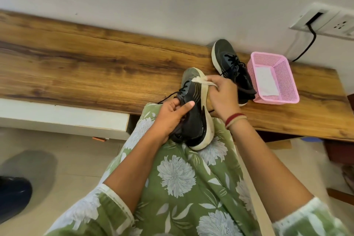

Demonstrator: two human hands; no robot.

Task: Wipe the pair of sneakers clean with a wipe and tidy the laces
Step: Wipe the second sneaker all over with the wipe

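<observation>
One dark sneaker (193,105) with a cream sole lies tilted on my lap, toe toward the wooden table. My left hand (170,117) grips its upper near the tongue, thumb over the side, and a black lace trails out to the left. My right hand (222,96) pinches a crumpled white wipe (199,80) against the sole's edge near the toe. The second dark sneaker (231,67) rests on the table to the right, laces loose, heel partly hidden behind my right hand.
A pink mesh basket (281,69) holding a white sheet (266,82) stands right of the second sneaker on the wooden table (76,63). A wall socket (329,21) with a black cable sits above it. A dark object (13,195) lies on the floor at left.
</observation>
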